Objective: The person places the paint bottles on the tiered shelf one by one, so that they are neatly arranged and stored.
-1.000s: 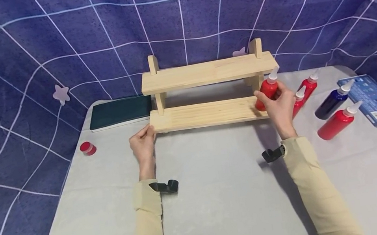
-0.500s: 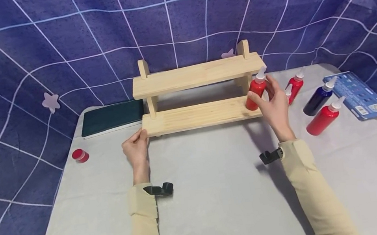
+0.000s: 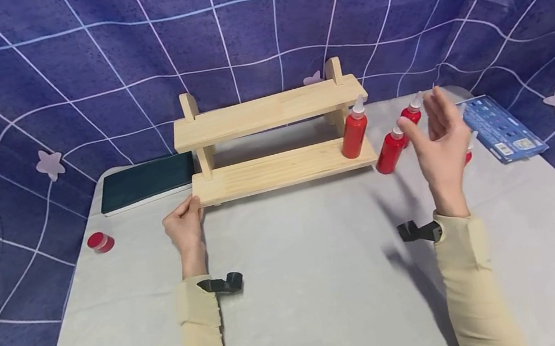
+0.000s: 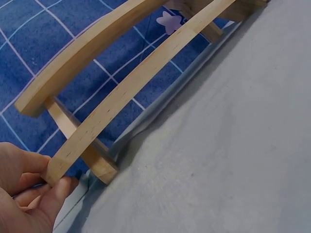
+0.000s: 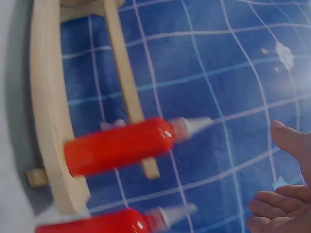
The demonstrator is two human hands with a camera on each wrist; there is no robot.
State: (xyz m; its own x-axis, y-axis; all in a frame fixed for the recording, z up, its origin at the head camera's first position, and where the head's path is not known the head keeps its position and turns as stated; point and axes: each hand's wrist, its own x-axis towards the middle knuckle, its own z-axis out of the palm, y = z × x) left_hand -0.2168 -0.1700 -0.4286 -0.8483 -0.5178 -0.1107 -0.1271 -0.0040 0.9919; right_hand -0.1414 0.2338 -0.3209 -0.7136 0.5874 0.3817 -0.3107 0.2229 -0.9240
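Note:
A two-tier wooden shelf [image 3: 277, 170] stands at the back of the table. My left hand [image 3: 183, 223] pinches the front left corner of its lower board, thumb and fingers on the board's end in the left wrist view [image 4: 31, 189]. On the right end of that lower board a red squeeze bottle [image 3: 354, 135] with a white nozzle stands upright. My right hand [image 3: 442, 145] is in the air to the right, holding nothing, thumb and fingers spread apart. Just left of it, red bottles [image 3: 389, 153] stand on the table; another behind the hand is mostly hidden.
A dark green book-like item [image 3: 147, 182] lies left of the shelf. A small red-lidded jar [image 3: 100, 242] sits on the left of the table. A blue printed package [image 3: 502, 126] lies at the right. A blue grid-patterned curtain [image 3: 248, 30] hangs behind.
My right hand has let go of the red bottle on the lower board and moved right, its fingers opening. My left hand keeps its pinch on the shelf corner. The head view has shifted rightward.

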